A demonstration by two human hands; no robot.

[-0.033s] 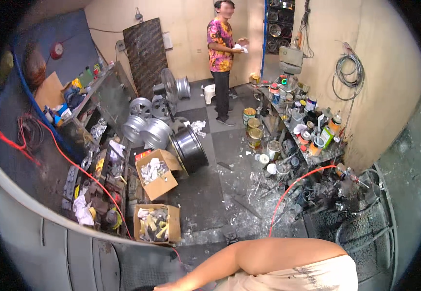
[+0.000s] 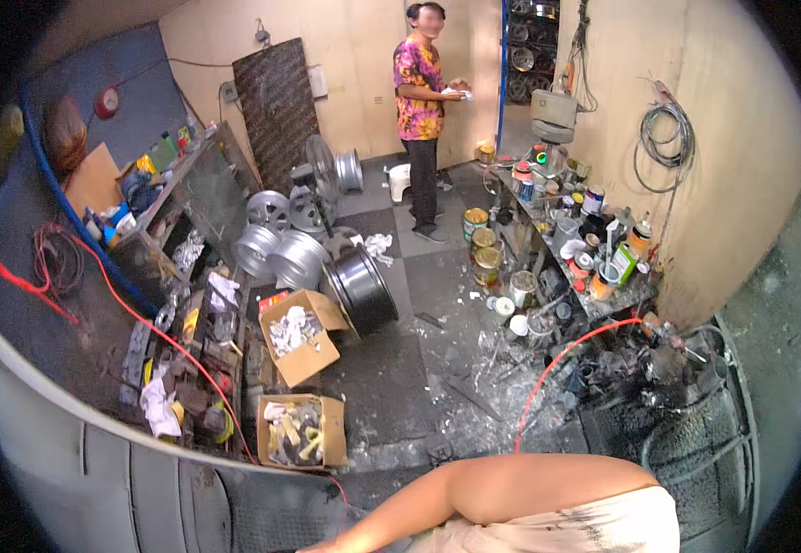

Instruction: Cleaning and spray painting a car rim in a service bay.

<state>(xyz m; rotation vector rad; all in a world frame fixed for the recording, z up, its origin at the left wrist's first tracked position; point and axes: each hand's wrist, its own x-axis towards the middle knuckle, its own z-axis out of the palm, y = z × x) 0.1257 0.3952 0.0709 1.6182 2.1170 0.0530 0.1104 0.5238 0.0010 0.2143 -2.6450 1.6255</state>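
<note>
Grey-and-black floor [image 2: 424,382] is stretching across a cluttered workshop, its right side showing white spatter beneath a beige wall [image 2: 354,106]. Silver wheels [image 2: 296,259] and 1 black wheel [image 2: 370,290] are standing near 2 cardboard boxes [image 2: 313,366], while cans and bottles are crowding a workbench [image 2: 624,300] at right. Beyond, a person in a floral shirt [image 2: 420,90] is standing and holding something white [image 2: 456,94] in both hands. In the foreground, a bare arm [image 2: 530,484], apparently the right, is reaching from a pale, stained garment [image 2: 585,527] toward the lower left. The lower edge is cutting off nearly all of the right hand [image 2: 314,548], so whether it is spreading, closing or gripping cannot be told. Nearest it, a thin red hose [image 2: 341,489] is running just beside the forearm, its long axis slanting from upper left to lower right.
</note>
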